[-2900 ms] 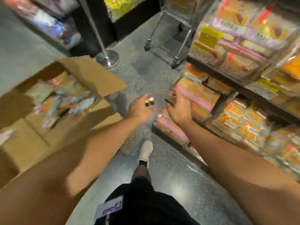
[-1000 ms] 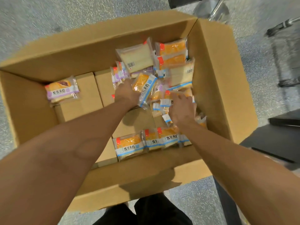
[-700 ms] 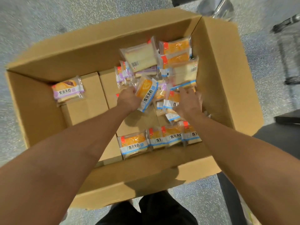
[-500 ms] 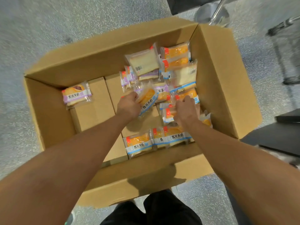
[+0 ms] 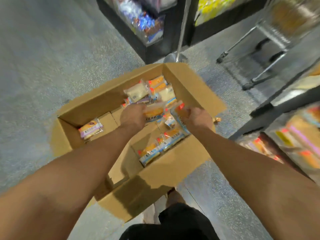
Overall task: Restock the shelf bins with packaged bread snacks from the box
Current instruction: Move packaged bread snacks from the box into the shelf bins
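An open cardboard box (image 5: 174, 170) stands on the floor, holding several packaged bread snacks (image 5: 149, 153) with blue, orange and purple labels. My left hand (image 5: 132, 116) grips an orange snack pack with a blue band (image 5: 153, 112) above the box. My right hand (image 5: 197, 118) grips another blue-banded pack (image 5: 179, 115), raised over the box's right side. One purple-labelled pack (image 5: 90, 129) lies apart at the box's left on smaller inner cartons. The shelf bins (image 5: 297, 141) with bread packs show blurred at the right edge.
Speckled grey floor surrounds the box. A chrome post with a round base (image 5: 175, 58) stands just behind it. Dark display shelving (image 5: 147, 23) sits at the back, and a metal wheeled rack (image 5: 259, 54) at the upper right. My shoe (image 5: 174, 198) is below the box.
Both hands have lifted out of the pile, each holding a pack. My view has swung up and right, bringing the shelves and post into sight.
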Demonstrator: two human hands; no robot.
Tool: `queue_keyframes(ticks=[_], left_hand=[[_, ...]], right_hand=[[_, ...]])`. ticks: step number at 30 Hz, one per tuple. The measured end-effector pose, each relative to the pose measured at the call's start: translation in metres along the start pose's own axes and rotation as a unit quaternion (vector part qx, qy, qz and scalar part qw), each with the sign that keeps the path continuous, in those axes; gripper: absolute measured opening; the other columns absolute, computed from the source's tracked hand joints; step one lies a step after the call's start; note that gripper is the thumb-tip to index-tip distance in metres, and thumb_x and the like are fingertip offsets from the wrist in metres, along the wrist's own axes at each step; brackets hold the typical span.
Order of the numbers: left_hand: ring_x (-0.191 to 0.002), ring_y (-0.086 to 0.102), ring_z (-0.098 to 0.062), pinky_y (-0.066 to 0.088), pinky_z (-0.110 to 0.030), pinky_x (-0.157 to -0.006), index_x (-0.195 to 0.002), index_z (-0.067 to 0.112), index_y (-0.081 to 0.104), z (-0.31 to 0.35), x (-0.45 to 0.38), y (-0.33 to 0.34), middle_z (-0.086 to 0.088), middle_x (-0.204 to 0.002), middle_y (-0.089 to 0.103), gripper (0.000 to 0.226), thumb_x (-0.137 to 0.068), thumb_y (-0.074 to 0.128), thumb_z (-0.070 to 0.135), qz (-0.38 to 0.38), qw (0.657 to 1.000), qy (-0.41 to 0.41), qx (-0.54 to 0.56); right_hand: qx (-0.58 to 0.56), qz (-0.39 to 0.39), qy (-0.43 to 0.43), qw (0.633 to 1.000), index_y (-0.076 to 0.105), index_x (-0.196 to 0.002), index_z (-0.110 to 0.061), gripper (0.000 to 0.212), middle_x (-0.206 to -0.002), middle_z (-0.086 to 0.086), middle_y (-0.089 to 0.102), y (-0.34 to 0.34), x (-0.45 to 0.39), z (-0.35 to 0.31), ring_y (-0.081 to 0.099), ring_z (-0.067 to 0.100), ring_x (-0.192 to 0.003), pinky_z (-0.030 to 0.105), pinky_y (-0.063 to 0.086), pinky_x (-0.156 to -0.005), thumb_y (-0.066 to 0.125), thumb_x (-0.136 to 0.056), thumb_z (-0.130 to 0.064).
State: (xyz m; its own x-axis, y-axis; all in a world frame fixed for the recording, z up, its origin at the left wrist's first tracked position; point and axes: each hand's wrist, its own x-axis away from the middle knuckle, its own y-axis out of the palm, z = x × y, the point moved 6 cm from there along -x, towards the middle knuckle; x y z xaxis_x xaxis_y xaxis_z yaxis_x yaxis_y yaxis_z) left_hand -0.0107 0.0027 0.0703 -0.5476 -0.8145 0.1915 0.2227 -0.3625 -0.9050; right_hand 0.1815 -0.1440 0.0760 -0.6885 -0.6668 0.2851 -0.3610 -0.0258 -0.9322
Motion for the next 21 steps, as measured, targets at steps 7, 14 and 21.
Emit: queue_keyframes(ticks=[7, 14, 21], left_hand=[[-0.096, 0.063, -0.034, 0.050, -0.035, -0.072, -0.101, 0.020, 0.069, 0.140, 0.053, -0.042, -0.008, -0.099, 0.068, 0.028, -0.082, 0.054, 0.007, 0.002, 0.986, 0.169, -0.014], [-0.090, 0.063, -0.032, 0.048, -0.033, -0.068, -0.091, 0.020, 0.064, 0.310, 0.107, -0.016, -0.004, -0.093, 0.065, 0.012, -0.082, 0.060, 0.013, -0.008, 0.953, 0.303, -0.030], [-0.084, 0.061, -0.025, 0.053, -0.035, -0.069, -0.091, 0.021, 0.068, 0.470, 0.161, 0.058, -0.001, -0.087, 0.065, 0.008, -0.088, 0.063, 0.017, -0.054, 0.928, 0.370, -0.012]], right_hand=[[-0.097, 0.105, 0.082, 0.986, 0.062, -0.094, -0.018, 0.034, -0.093, 0.014, 0.068, -0.105, 0.118, 0.083, 0.065, 0.037, -0.090, 0.044, 0.057, -0.078, 0.054, -0.095, -0.051], [-0.099, 0.211, 0.176, 0.956, 0.064, -0.097, -0.022, 0.021, -0.090, 0.008, 0.066, -0.172, 0.206, 0.234, 0.064, 0.034, -0.093, 0.034, 0.045, -0.066, 0.059, -0.092, -0.042], [-0.029, 0.254, 0.298, 0.919, 0.066, -0.102, -0.031, 0.015, -0.089, 0.004, 0.069, -0.193, 0.257, 0.401, 0.057, 0.029, -0.099, 0.039, 0.040, -0.081, 0.056, -0.092, -0.035]])
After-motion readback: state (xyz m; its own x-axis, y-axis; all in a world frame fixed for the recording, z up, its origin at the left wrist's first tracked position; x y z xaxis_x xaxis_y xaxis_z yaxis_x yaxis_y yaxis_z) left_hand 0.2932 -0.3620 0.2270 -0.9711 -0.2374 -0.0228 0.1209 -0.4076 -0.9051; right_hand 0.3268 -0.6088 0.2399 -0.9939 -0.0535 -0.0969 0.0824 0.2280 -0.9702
